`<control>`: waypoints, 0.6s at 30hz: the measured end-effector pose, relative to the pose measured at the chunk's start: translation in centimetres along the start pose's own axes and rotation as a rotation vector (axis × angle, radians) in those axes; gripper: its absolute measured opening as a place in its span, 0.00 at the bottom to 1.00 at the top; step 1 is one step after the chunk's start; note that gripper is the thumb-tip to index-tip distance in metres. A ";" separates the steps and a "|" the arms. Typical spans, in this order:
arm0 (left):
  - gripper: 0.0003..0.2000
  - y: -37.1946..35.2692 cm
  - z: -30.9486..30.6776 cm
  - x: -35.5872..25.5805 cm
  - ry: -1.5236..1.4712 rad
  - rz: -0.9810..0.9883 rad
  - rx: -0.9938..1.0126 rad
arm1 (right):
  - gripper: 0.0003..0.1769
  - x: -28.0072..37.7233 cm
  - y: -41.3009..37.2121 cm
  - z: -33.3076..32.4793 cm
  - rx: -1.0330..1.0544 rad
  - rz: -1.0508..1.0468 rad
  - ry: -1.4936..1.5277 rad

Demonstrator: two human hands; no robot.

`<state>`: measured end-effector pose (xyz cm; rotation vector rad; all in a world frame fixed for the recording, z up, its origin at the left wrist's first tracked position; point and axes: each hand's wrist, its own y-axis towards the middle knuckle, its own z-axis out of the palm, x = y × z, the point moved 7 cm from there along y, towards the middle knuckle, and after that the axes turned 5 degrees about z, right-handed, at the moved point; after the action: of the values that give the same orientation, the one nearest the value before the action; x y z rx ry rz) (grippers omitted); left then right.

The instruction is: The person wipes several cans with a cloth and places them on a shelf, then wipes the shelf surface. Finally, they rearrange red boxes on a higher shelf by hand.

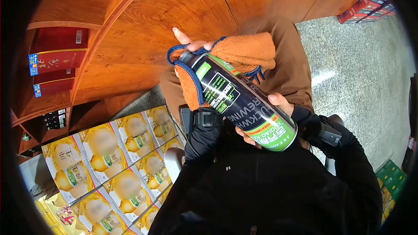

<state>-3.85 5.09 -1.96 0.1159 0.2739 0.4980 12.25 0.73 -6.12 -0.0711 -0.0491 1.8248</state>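
Note:
A large black can with green bands and white lettering (248,104) is held tilted above my lap, its neck at the upper left and its base at the lower right. My right hand (265,122) grips the can near its base, thumb on one side and fingers on the other. An orange cloth with a dark blue edge (248,52) is wrapped around the neck and part of the upper side. Through the cloth, my left hand (191,43) holds the neck end; some of its fingers are hidden under the fabric.
A curved wooden counter (152,21) stands in front of me, with red boxes (61,61) on its shelves at the left. Yellow-and-white cartons (104,148) are stacked at the lower left. Green cartons (391,176) and red boxes (368,6) stand on the right.

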 end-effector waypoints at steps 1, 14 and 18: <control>0.33 0.1 0.0 0.2 0.020 0.009 -0.016 | 0.34 0.2 -0.2 0.1 -0.014 -0.002 -0.024; 0.39 -0.6 -0.3 -0.6 0.248 0.046 -0.122 | 0.51 4.3 0.8 2.7 -0.385 -0.289 -1.036; 0.47 -1.5 -1.9 -0.3 0.502 -0.016 -0.075 | 0.56 4.6 -0.3 2.1 -0.778 -0.470 -1.402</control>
<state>-3.96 3.75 -3.97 -0.0876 0.7452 0.5164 11.21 5.28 -4.10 0.6261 -1.5948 0.9815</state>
